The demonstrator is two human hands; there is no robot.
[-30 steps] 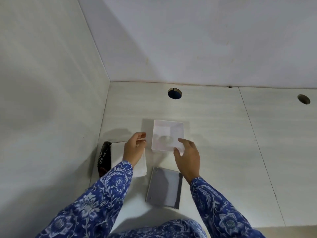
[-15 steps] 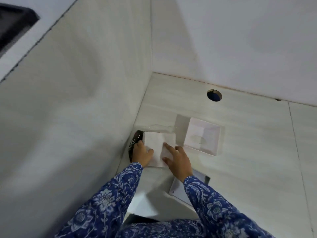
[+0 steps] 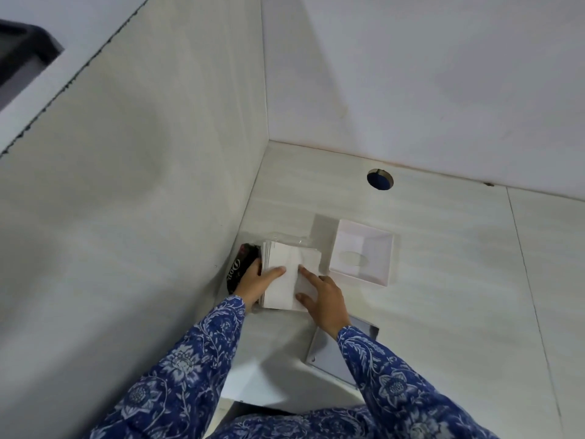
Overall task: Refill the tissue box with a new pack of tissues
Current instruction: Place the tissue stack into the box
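Item: stack of white folded paper tissues (image 3: 289,275), lying flat on the pale wood-grain laminate desk surface (image 3: 443,280), close to the left corner wall and just left of the box. A clear plastic wrapper (image 3: 289,241) is showing at its far edge; whether the stack is lying fully out of it cannot be told.

Left hand (image 3: 254,280): gripping the stack's left edge, thumb lying across the top sheet, fingers tucked out of sight under or beside the stack.

Right hand (image 3: 323,301): resting loosely spread on the stack's right half, forefinger extended and pressing on the top sheet; it is steadying rather than clasping.

Adjacent: square white open-topped tissue box (image 3: 362,255), standing upside down with its oval dispensing slot visible on the inner floor, apparently empty, near the stack but not touching it. A dark printed plastic packet (image 3: 239,269) is lying against the wall, partly under the left hand. A flat grey square panel (image 3: 329,353), probably the box's base lid, is lying nearer the person, partly hidden by the right sleeve.

Step in hand, as judged: gathering and squaring the new tissues before loading. The next move is calling for a two-handed lift, keeping the sheets together, then lowering them squarely into the box; the panel is yet to be refitted.
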